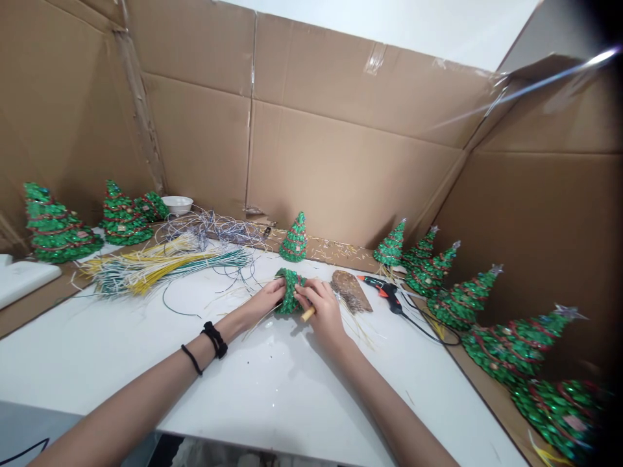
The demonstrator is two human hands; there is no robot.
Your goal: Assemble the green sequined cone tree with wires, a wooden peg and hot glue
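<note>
Cone [289,292] of shiny green pieces is held tilted just above the white table [243,383], gripped between both hands. The left hand [265,298] curls closely around its left side, and the right hand [324,311] clasps its right side, with a pale wooden peg [307,314] poking out at about 4 o'clock, just under the right hand's fingers. Green covers all of the cone that shows (the hands hide much of it), and no star or red band can be made out on it.

Loose straw-coloured strands [357,331] lie around the hands. At 2 o'clock, just beyond the right hand, rests a brown oval piece [351,290], and beside it lies a black glue gun [384,292] with an orange tip, its cord trailing toward 4 o'clock. A small green tree [294,241] stands at 12 o'clock. From 2 to 4 o'clock runs a row of larger green trees [511,347], several topped with silver stars. At 10 o'clock lie bundles of yellow and green wires [165,269], with a tangle of silvery wire [209,227] behind them, a white bowl [178,204] and more green trees [53,224]. Cardboard walls [341,175] close off the far side.
</note>
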